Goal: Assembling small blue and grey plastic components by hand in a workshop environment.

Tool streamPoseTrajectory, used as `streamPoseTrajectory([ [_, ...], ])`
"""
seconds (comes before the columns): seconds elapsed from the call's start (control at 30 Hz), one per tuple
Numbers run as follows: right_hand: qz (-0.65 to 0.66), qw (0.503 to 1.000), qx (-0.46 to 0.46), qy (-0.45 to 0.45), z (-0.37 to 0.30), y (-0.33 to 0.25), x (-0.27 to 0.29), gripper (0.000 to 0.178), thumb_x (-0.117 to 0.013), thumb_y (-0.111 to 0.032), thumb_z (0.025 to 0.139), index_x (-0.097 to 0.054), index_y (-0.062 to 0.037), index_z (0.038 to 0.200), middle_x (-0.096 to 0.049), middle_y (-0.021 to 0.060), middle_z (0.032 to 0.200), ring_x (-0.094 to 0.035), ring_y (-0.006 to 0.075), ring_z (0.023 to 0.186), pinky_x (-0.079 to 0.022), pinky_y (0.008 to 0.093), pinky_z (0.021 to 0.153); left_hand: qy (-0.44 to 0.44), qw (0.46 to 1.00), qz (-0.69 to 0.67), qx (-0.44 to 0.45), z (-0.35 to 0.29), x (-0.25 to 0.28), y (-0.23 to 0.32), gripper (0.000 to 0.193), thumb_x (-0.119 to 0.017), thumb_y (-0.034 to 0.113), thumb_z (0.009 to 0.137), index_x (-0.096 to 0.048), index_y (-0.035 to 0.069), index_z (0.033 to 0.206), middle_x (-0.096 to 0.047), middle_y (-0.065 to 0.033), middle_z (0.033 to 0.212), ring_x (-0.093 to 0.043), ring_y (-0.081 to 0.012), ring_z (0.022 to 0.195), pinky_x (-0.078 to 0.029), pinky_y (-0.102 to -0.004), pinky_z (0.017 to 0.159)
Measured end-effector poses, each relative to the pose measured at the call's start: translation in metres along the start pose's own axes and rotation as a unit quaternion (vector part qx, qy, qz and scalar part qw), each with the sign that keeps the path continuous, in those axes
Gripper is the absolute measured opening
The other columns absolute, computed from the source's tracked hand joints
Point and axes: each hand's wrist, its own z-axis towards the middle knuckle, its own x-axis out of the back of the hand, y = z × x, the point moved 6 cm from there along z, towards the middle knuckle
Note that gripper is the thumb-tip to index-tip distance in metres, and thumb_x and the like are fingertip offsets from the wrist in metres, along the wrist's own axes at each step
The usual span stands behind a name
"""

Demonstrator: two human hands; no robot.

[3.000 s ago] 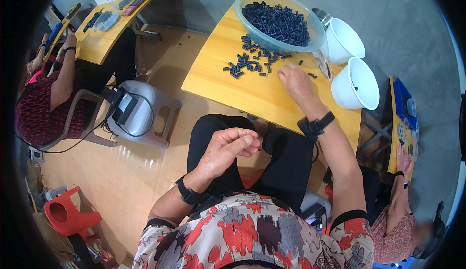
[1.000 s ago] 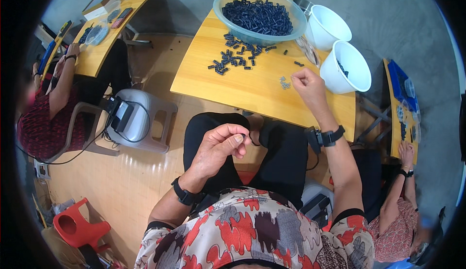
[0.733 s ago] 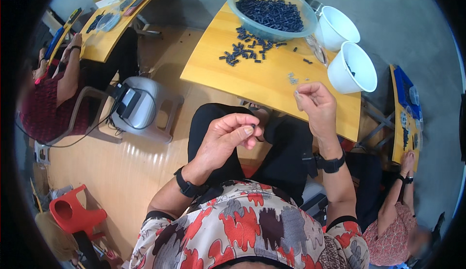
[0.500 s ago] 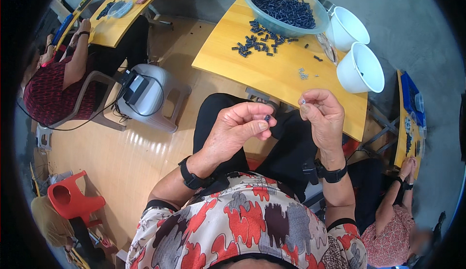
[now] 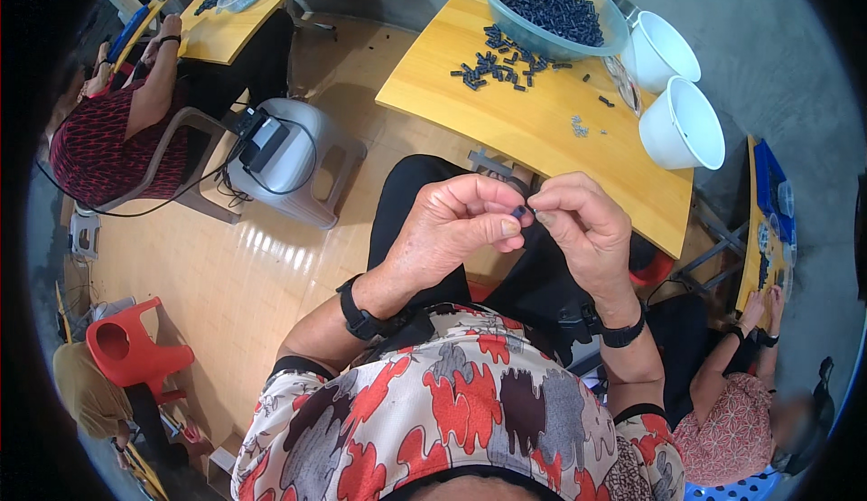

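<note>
My left hand (image 5: 456,225) pinches a small dark blue plastic piece (image 5: 517,213) between thumb and fingertips, above my lap. Thumb and forefinger of my right hand (image 5: 587,225) are closed in a pinch right at that piece; the small pale piece between them is hidden by the fingertips now and shows only in the earlier picture. On the table (image 5: 433,94) ahead lies a loose pile of similar dark pieces (image 5: 497,67). Nearer my right hand is a little cluster of tiny silvery parts (image 5: 579,127).
A wide translucent basin (image 5: 614,36) full of dark pieces stands at the table's far side. Two white buckets (image 5: 682,131) (image 5: 664,49) stand to its right. People work at tables to the left and right. A grey stool (image 5: 289,167) and a red chair (image 5: 135,347) stand on the floor.
My right hand has moved left, bringing its pinched fingertips to the dark piece in my left hand. The table has shifted slightly right and up in view.
</note>
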Motion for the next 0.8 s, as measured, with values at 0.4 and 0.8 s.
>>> streamPoseTrajectory([
  [0.4,-0.106,0.993,0.039,-0.033,0.01,-0.02,0.0,0.016,-0.066,0.002,0.075,-0.067,-0.0046,0.088,-0.062,0.0074,0.079,-0.06,0.0181,0.071,-0.047,0.0265,0.061,-0.026,0.999,-0.016,0.012,-0.005,-0.004,-0.001,0.021,-0.054,0.01,0.091,-0.059,-0.001,0.108,-0.065,-0.0119,0.091,-0.062,-0.0127,0.07,-0.053,-0.0256,0.065],
  [0.8,-0.179,0.966,0.099,-0.156,0.023,-0.037,-0.002,0.025,-0.066,0.006,0.067,-0.066,-0.0056,0.089,-0.059,0.0056,0.079,-0.06,0.0206,0.071,-0.048,0.0287,0.061,-0.04,0.998,-0.002,0.043,-0.005,-0.006,-0.001,0.021,-0.054,0.011,0.091,-0.059,-0.001,0.107,-0.065,-0.0105,0.087,-0.06,-0.0119,0.065,-0.05,-0.0228,0.06],
])
